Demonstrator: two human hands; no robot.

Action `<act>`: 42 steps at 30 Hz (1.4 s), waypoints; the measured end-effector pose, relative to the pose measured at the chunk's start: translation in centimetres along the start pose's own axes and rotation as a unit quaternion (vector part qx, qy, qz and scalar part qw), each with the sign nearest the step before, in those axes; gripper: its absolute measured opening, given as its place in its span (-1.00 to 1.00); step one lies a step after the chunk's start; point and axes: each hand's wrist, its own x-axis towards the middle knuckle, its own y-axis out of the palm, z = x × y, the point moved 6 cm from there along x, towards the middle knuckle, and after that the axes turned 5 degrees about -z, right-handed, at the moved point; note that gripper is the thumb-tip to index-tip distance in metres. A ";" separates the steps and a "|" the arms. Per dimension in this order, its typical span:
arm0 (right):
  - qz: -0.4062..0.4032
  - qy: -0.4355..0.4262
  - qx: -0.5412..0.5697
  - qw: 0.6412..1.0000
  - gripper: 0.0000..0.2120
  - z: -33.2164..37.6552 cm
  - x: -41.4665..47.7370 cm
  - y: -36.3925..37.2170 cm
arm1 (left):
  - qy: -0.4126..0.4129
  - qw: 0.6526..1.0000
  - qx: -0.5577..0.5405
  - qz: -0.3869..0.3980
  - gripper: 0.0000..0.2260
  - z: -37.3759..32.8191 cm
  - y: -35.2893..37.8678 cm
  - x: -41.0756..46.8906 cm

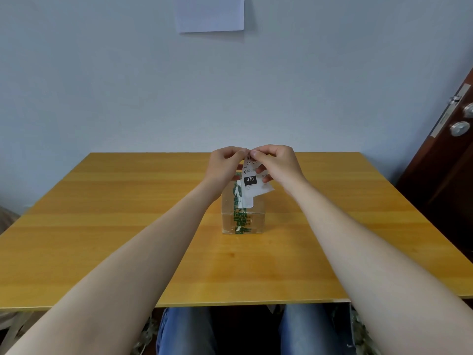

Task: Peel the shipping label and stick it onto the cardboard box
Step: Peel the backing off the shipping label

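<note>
A small cardboard box (pixel 253 221) with green printed tape down its front stands at the middle of the wooden table (pixel 128 226). Above it hangs a white shipping label (pixel 252 181) with a black "070" patch, its lower edge curling. My left hand (pixel 225 165) and my right hand (pixel 275 162) both pinch the label's top edge, fingertips nearly touching, held above the box's far side. The box's top is partly hidden by the label and my hands.
A pale wall rises right behind the table, with a white sheet (pixel 210 12) pinned high up. A brown door (pixel 450 149) with metal knobs stands at the right. My knees in jeans (pixel 184 329) show under the table's near edge.
</note>
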 end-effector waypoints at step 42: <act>0.007 -0.010 -0.033 0.999 -0.82 -0.5 0.1 0.3 | 0.000 0.999 0.033 -0.016 -0.85 -0.1 -0.8 -0.7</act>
